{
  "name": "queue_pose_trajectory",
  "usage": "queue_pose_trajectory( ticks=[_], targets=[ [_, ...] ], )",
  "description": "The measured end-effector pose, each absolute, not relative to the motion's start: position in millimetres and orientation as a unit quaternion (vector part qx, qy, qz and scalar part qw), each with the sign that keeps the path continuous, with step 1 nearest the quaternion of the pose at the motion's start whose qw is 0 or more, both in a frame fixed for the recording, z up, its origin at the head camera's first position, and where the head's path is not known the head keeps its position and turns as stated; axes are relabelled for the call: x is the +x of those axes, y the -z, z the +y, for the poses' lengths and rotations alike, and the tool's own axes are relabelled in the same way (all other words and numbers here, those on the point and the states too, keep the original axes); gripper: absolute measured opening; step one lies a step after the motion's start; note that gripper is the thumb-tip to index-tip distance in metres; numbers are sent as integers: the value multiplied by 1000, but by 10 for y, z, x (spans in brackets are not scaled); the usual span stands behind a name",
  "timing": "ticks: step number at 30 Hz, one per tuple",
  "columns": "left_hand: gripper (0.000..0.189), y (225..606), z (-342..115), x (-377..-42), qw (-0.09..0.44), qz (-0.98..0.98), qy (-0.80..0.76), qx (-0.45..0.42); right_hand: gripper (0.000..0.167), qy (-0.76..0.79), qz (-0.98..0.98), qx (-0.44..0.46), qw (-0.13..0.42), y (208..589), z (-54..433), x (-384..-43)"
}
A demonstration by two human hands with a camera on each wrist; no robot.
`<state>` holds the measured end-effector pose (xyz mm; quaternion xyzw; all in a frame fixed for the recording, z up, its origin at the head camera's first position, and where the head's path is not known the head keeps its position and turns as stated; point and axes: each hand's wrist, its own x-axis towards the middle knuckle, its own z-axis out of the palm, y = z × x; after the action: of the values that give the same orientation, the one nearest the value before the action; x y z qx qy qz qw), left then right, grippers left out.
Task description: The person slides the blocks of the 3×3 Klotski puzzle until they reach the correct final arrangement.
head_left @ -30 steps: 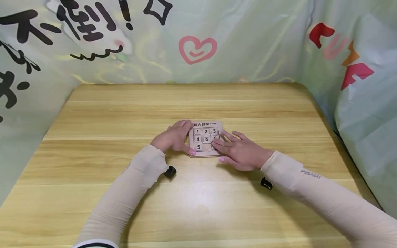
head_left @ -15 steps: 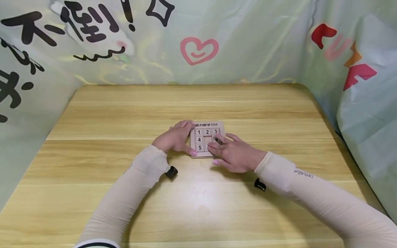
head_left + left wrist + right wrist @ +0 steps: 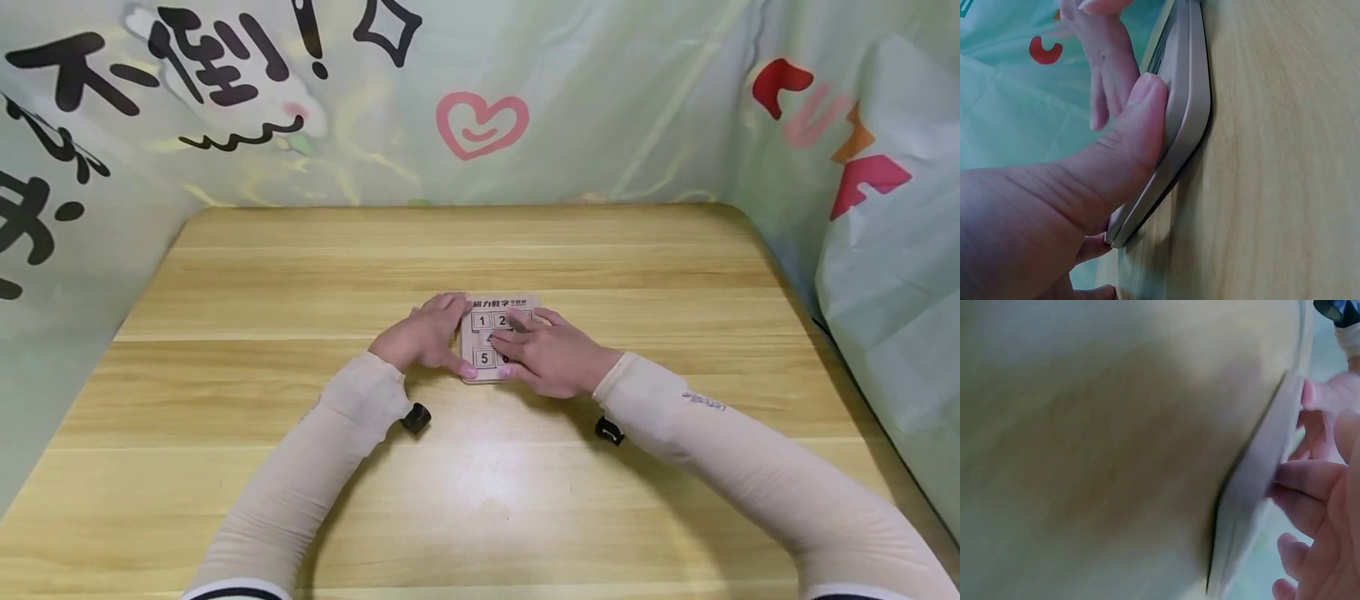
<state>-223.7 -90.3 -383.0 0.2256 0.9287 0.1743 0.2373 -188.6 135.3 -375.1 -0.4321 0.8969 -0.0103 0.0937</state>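
A number sliding puzzle (image 3: 467, 333), a flat pale board with square tiles, lies on the table. My left hand (image 3: 429, 332) holds its left side, thumb at the near corner and fingers at the far corner. In the left wrist view the thumb (image 3: 1141, 119) presses the board's rim (image 3: 1188, 112). My right hand (image 3: 558, 354) reaches over from the right with extended fingers, touching the tiles in the middle row. Tiles 1 (image 3: 482, 321), 2 (image 3: 501, 320) and 5 (image 3: 484, 358) show. The right hand hides most other tiles; the middle row's left slot looks bare.
The wooden table (image 3: 300, 275) surrounds the board. Behind it hangs a pale green printed sheet (image 3: 600, 100), which also covers both sides. Each wrist wears a small black camera, such as the left one (image 3: 416, 418).
My right hand has moved left across the board, and its fingers now lie on the middle row. Earlier, tile 8 left the centre and tile 4 showed at left. The left hand stays put.
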Motion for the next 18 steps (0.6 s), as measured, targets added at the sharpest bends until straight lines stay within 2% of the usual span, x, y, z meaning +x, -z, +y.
queue_pose_trajectory(
  ticks=[4, 10, 18],
  targets=[
    [113, 3836, -907, -2231, 238, 930, -177, 218, 50, -1, 902, -422, 87, 3698, 1405, -1836],
    [112, 3820, -903, -2236, 237, 928, -172, 230, 56, 13, 873, -471, 121, 3730, 1295, -1761],
    [111, 3819, -904, -2240, 236, 930, -169, 227, 56, -6, 888, -446, 113, 3726, 1248, -1859]
  ],
)
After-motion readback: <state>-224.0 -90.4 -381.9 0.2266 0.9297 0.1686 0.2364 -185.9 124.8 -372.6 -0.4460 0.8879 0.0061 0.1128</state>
